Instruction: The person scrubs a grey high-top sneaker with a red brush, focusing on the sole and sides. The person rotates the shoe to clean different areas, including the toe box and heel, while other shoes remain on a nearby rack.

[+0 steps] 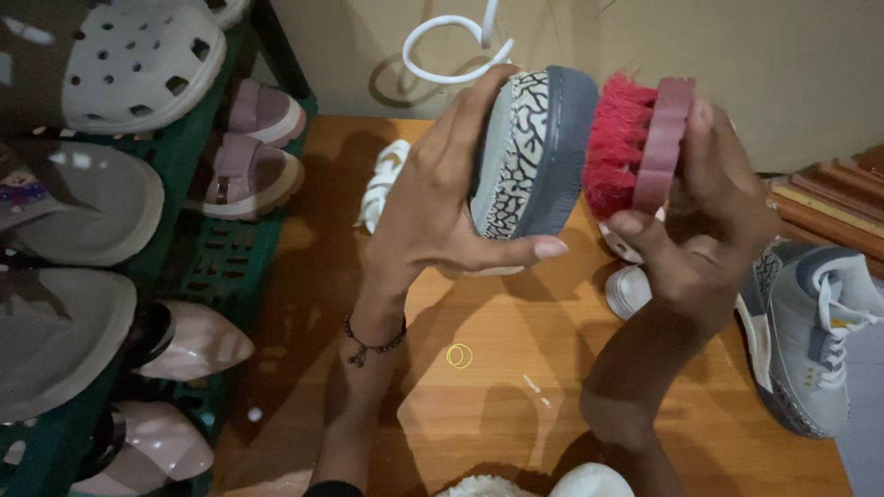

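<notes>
My left hand (433, 202) grips a grey sneaker (532, 152) with a crackle-pattern heel and dark grey sole, held up on its side above the wooden floor. My right hand (704, 212) holds a pink scrubbing brush (640, 143) with red bristles. The bristles press against the sneaker's dark sole. A beaded bracelet sits on my left wrist.
A matching grey sneaker (810, 331) lies on the floor at the right. A green shoe rack (216, 267) at the left holds clogs, sandals and pink shoes. White footwear (385, 179) lies behind my left hand. A white hook (451, 46) hangs on the beige wall.
</notes>
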